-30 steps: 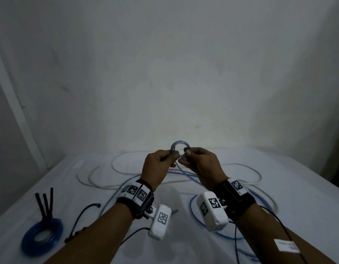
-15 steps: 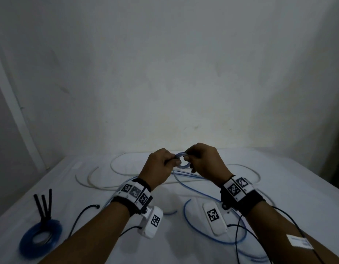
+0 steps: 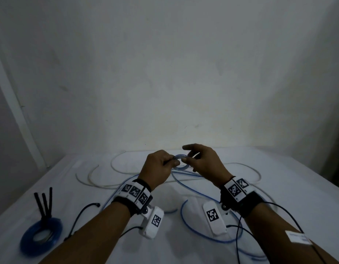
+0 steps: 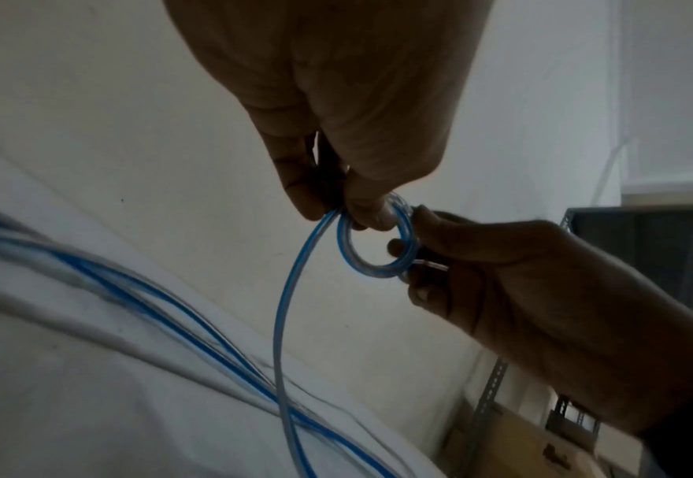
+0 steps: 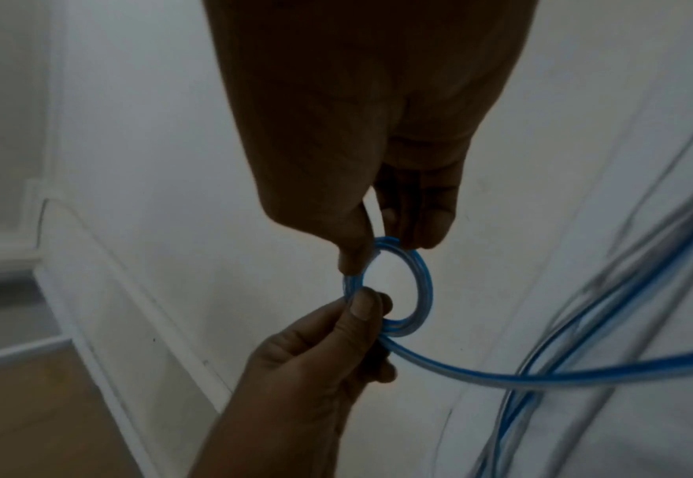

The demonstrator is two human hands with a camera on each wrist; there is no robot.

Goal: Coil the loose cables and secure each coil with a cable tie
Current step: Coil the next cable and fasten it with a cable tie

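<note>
Both hands hold a small coil (image 3: 181, 162) of blue-and-clear cable above the white table (image 3: 279, 187). My left hand (image 3: 172, 163) pinches its left side between thumb and fingers; the pinch shows on the coil (image 4: 361, 268) in the left wrist view. My right hand (image 3: 187, 159) pinches the opposite side, index finger raised. In the right wrist view, thumb and fingers grip the top of the coil (image 5: 424, 284). The cable's loose tail (image 3: 193, 227) trails from the coil down to the table in wide loops.
A finished blue coil (image 3: 41, 233) lies at the near left with black cable ties (image 3: 43, 204) standing out of it. A loose white cable (image 3: 115, 168) curves across the far table. Thin black leads (image 3: 83, 212) run from the wrist cameras. A wall stands close behind.
The coil has tipped from upright to flatter and sunk between the hands. My right hand has shifted its hold and lifted its index finger. The blue loops on the table shifted.
</note>
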